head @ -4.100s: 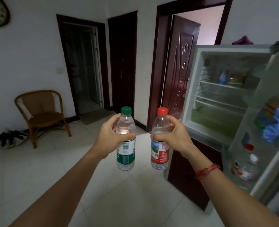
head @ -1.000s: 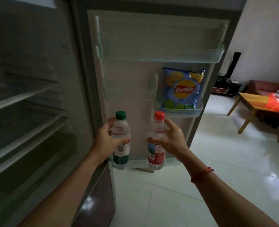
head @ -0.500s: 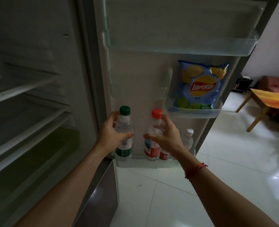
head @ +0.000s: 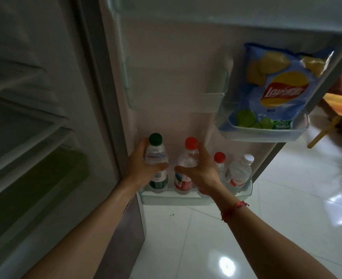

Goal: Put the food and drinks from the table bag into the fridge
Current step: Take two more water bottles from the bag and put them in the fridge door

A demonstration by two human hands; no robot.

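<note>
Green-capped bottle and red-capped bottle now stand with their bases behind the rim of the bottom shelf of the fridge door. A second ago we noted both held in front of the door, with their bases about level with that rim. Half a second ago they were going down into it. The descent appears finished or nearly so, though we cannot tell whether either base rests on the shelf floor.

Left hand: grip wrapped round the green-capped bottle at its shoulder, thumb across the front. Right hand: grip round the red-capped bottle at the same height, thumb in front. Neither has let go.

Both bottles are upright, side by side and not touching. To their right in the same shelf stand a second red-capped bottle, partly hidden by the right hand, and a white-capped bottle. A crisp bag sits in the upper door shelf.

Finding: this pair is as good as stowed. In our judgement only release and withdrawal remain. The right hand should come straight back, as it lies close to the neighbouring bottle. The table shows at the right edge, and we cannot tell whether more items wait there.
</note>
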